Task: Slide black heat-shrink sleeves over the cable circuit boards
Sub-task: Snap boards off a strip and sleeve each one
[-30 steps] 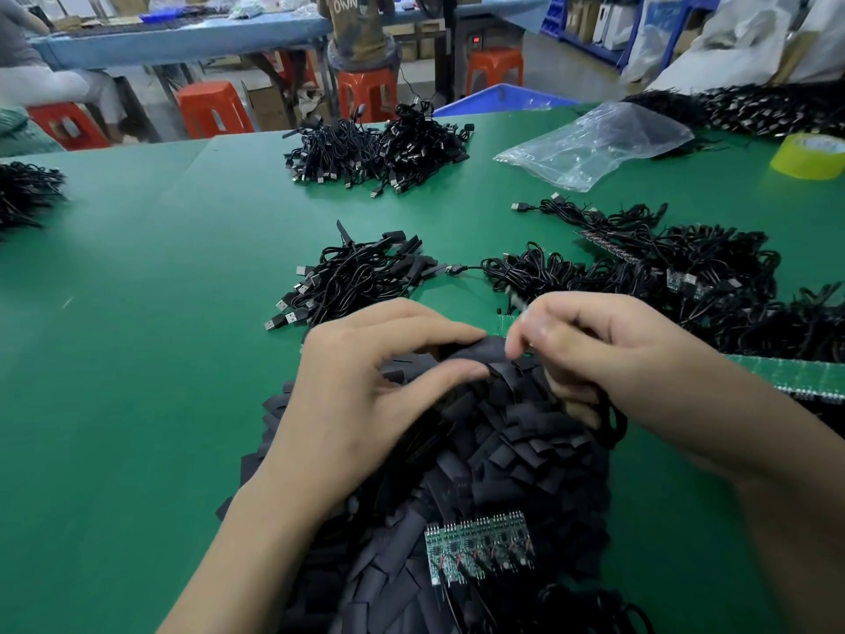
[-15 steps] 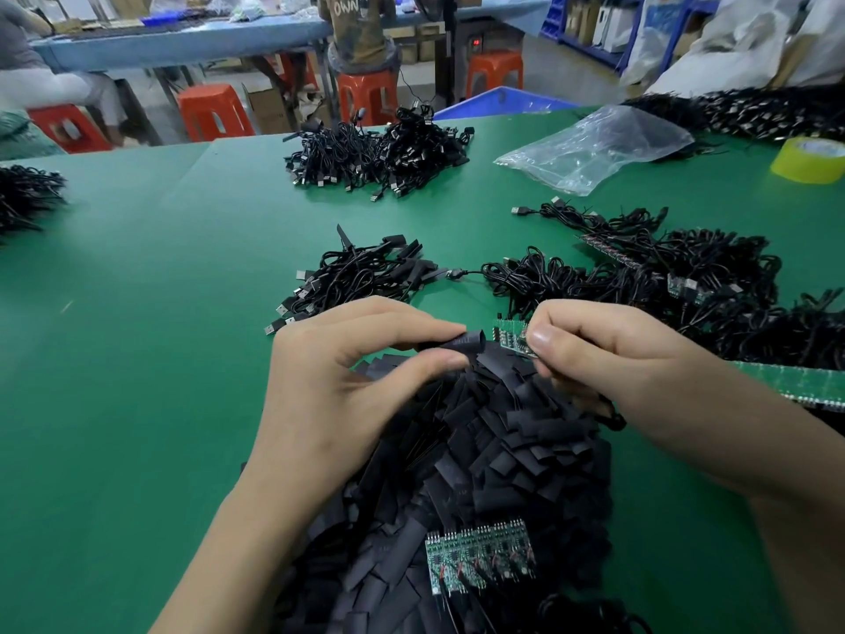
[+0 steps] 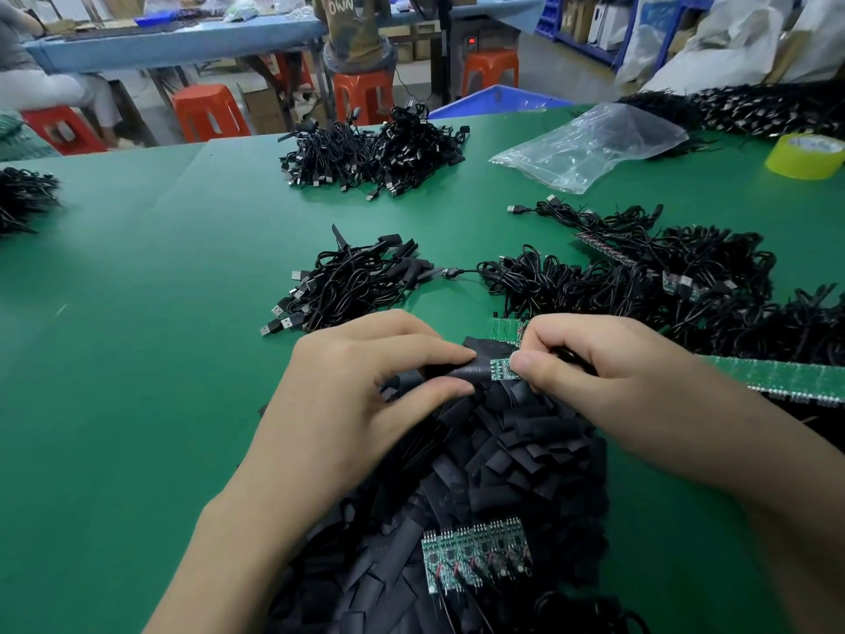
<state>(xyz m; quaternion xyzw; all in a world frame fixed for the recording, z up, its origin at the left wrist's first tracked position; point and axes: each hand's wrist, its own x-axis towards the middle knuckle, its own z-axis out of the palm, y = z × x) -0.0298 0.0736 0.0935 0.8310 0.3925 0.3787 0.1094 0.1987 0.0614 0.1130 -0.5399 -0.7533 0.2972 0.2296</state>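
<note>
My left hand [image 3: 366, 386] pinches a black heat-shrink sleeve [image 3: 471, 372] between thumb and forefinger. My right hand [image 3: 608, 382] pinches a small green circuit board [image 3: 502, 369] whose left end meets the sleeve's mouth; its cable runs under my fingers. Both hands hover over a heap of loose black sleeves [image 3: 516, 455] on the green table [image 3: 137, 359]. A row of joined green boards [image 3: 475, 555] with wires lies on the heap near me.
Bundles of black USB cables lie ahead [image 3: 352, 281], farther back [image 3: 370, 153] and to the right [image 3: 686, 276]. A long green board strip [image 3: 777, 375] runs under my right wrist. A clear plastic bag [image 3: 590, 144] and yellow tape roll [image 3: 807, 155] sit far right.
The green board has come out from behind my right fingers and moved left to the sleeve's open end. My left hand has turned the sleeve toward it.
</note>
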